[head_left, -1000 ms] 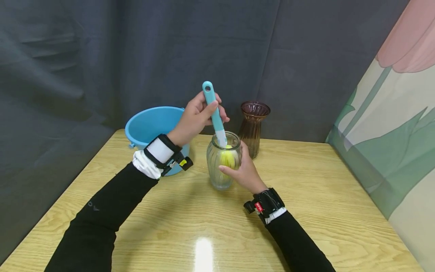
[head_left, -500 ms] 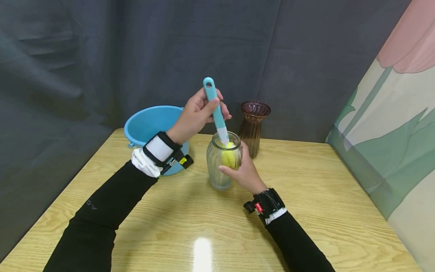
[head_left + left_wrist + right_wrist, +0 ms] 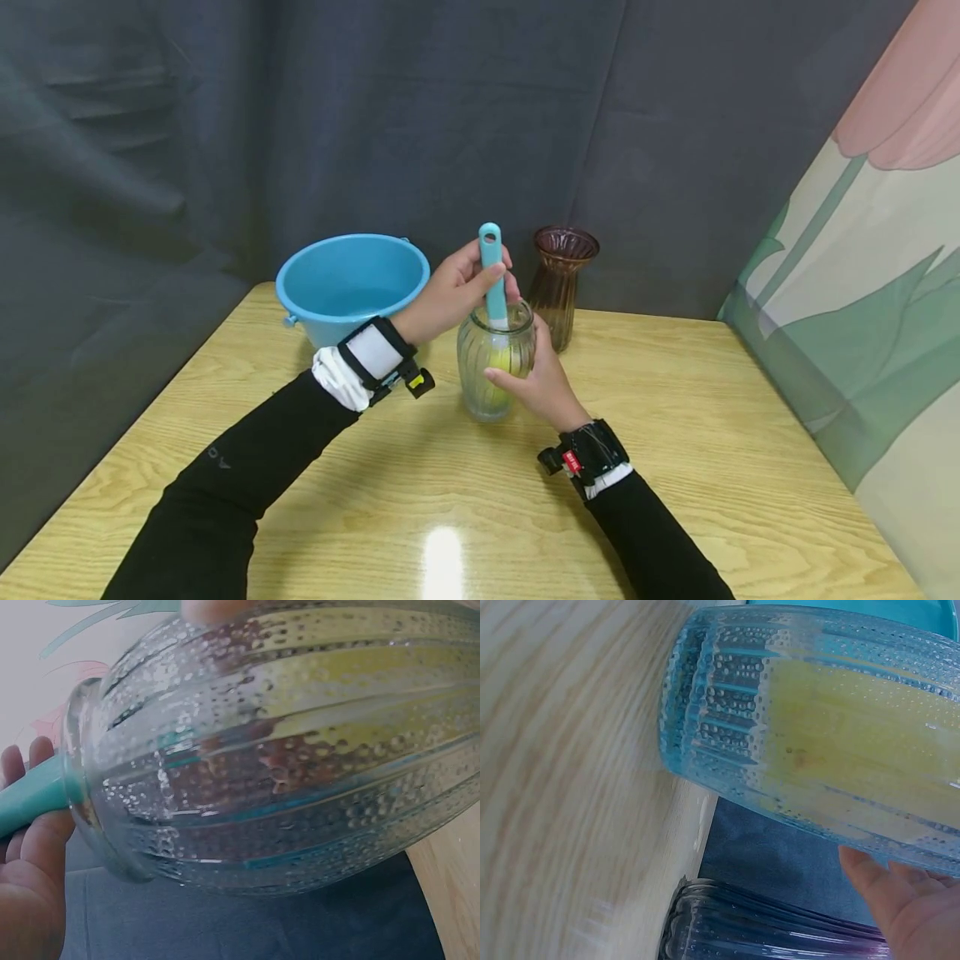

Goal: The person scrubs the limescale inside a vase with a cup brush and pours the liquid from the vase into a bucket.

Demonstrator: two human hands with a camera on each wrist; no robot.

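L grip (image 3: 450, 293) clenched on teal brush handle (image 3: 492, 265); sponge end inside glass jar (image 3: 491, 367), R grip (image 3: 534, 377) clasping jar side.

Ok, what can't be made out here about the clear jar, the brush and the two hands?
- Brush head: only a yellow blur through the ribbed, wet glass of the clear jar in all three views.
- Right hand: head view, fingers hidden behind the jar; right wrist view shows only fingertips at the edge.
- Left hand: left wrist view cuts it off at the left edge.
- Blue bucket: contents unclear.
- Brown vase: base hidden by the jar and right hand.
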